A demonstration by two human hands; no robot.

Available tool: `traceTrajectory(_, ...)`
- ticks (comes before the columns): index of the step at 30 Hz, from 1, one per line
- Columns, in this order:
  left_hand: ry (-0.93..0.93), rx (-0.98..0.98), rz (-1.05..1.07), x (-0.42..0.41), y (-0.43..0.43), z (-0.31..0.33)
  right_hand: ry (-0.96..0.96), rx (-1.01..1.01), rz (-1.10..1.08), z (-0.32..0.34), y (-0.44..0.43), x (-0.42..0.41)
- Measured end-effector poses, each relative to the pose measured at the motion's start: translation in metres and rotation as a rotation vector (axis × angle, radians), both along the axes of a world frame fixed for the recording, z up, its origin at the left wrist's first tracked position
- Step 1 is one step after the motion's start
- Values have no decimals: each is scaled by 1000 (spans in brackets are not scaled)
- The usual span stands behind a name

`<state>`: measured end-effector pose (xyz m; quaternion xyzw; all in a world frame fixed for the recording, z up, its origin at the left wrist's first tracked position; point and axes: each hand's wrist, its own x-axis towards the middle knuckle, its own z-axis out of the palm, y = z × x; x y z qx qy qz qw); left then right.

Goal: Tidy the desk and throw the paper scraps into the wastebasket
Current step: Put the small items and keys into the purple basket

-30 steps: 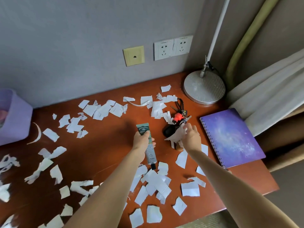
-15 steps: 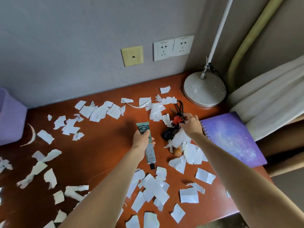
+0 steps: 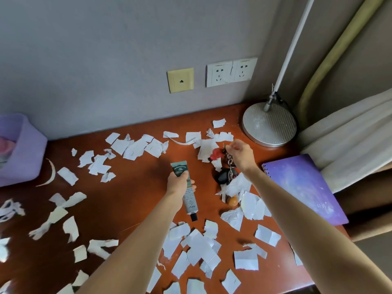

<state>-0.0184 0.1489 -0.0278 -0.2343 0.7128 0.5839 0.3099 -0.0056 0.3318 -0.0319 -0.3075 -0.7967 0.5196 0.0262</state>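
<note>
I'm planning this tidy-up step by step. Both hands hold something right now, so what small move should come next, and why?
Probably lift the key bunch clear and set it by the purple notebook. The right hand pinches its chain while the fob lies among paper scraps, and the left hand grips the tube.

Keys [image 3: 230, 166] now in right grip [image 3: 240, 153]

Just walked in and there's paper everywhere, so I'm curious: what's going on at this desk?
A person is tidying a desk. The left hand grips a green-and-white tube above it, and the right hand pinches the chain of a key bunch near the lamp base. Torn paper scraps lie all over the desk, none in either hand; the purple wastebasket sits at the far left.
</note>
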Motion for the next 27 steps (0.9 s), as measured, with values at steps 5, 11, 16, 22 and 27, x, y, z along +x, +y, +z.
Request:
traceTrajectory(5,47,66,64,-6,-12,24,138,-141,49,34,-21,-2)
traceTrajectory(11,132,107,130,-10,-46,52,213,-206,47,77,-54,-9)
traceTrajectory(16,168,98,195,-10,-77,68,193,-230,54,101,-87,-17)
traceTrajectory(22,143,134,291,-11,-118,90,148,-366,169,114,-135,-24)
traceTrajectory(27,24,319,363,-19,-169,108,97,-315,318,126,-183,-34)
